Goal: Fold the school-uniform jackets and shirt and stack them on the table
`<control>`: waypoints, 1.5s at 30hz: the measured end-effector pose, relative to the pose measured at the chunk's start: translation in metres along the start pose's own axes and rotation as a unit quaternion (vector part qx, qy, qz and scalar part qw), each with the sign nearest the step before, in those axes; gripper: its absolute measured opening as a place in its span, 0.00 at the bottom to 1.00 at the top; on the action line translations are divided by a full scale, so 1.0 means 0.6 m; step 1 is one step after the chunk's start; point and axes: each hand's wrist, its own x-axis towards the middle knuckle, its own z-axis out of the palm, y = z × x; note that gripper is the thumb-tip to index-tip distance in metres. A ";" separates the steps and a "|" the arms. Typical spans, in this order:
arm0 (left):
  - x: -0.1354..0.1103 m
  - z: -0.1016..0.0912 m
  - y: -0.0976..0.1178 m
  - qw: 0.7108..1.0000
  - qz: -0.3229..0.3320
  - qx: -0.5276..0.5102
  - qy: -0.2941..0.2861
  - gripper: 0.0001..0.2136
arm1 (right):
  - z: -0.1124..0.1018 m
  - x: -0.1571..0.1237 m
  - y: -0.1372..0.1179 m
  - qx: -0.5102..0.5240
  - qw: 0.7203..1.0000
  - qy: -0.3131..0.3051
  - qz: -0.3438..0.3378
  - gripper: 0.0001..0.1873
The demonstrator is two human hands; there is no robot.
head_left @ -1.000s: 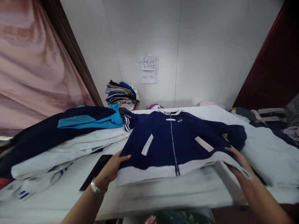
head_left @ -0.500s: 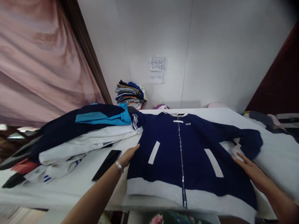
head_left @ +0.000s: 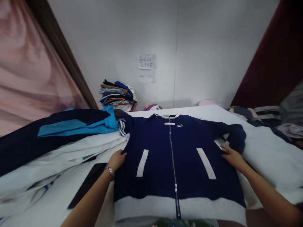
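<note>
A navy zip-up jacket [head_left: 158,151] with a white hem, white pocket strips and a closed front zip lies spread face up in front of me. At its left side edge, my left hand [head_left: 116,161] pinches the fabric between thumb and fingers. My right hand [head_left: 233,157] grips the opposite side edge, below the bent right sleeve [head_left: 233,135]; a whitish patch shows beside its fingertips. The left sleeve's striped cuff [head_left: 123,127] lies folded in near the shoulder. A black phone [head_left: 87,186] rests by my left wrist, partly behind the forearm.
White garments [head_left: 71,154] and a navy-and-turquoise garment [head_left: 78,121] are heaped at left. Folded clothes [head_left: 117,96] are stacked by the wall. More clothes [head_left: 267,115] lie at far right on the white table [head_left: 270,154]. Handwritten paper signs [head_left: 146,67] hang on the wall.
My view has shifted to the right. My right hand has moved up along the jacket's side, its fingers closing on the edge. My left hand stays at the left edge.
</note>
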 end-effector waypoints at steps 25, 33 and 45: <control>0.070 0.096 0.071 0.906 0.247 0.341 0.047 0.24 | -0.085 0.050 -0.077 -0.337 0.903 0.231 -0.134 0.40; 0.065 0.100 0.071 0.924 0.232 0.299 0.055 0.23 | -0.121 0.159 -0.112 0.058 0.957 0.266 -0.098 0.26; 0.064 0.097 0.070 0.930 0.227 0.286 0.047 0.22 | -0.163 0.243 -0.307 0.226 0.896 0.271 -0.272 0.25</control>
